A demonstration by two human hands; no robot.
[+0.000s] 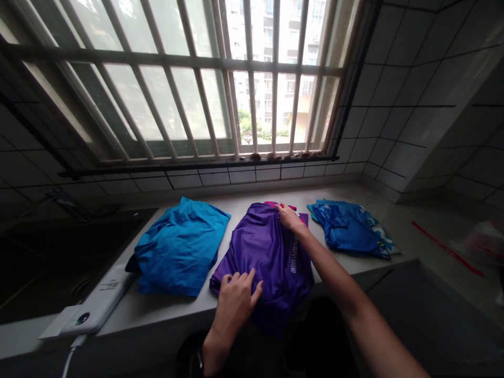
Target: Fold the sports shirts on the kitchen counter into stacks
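A purple shirt [260,247] with pale lettering along its right side lies in the middle of the counter. Its near edge hangs down over the counter front, and a pink part shows at its far end. My left hand [236,299] rests on the near left of the shirt, fingers apart. At the far end, my right hand [289,217] has its fingers bent together on the shirt's edge near the pink part. Left of the purple shirt lies a bright blue garment [183,247], loosely folded. To the right sits a flat pile of blue printed clothes [350,228].
A dark sink [74,252] with a faucet [69,202] lies at the left. A white power bank-like device [98,299] with a cable is on the counter's front left. A red strip [447,248] and a clear plastic bag [480,239] lie right. A barred window [232,65] stands behind.
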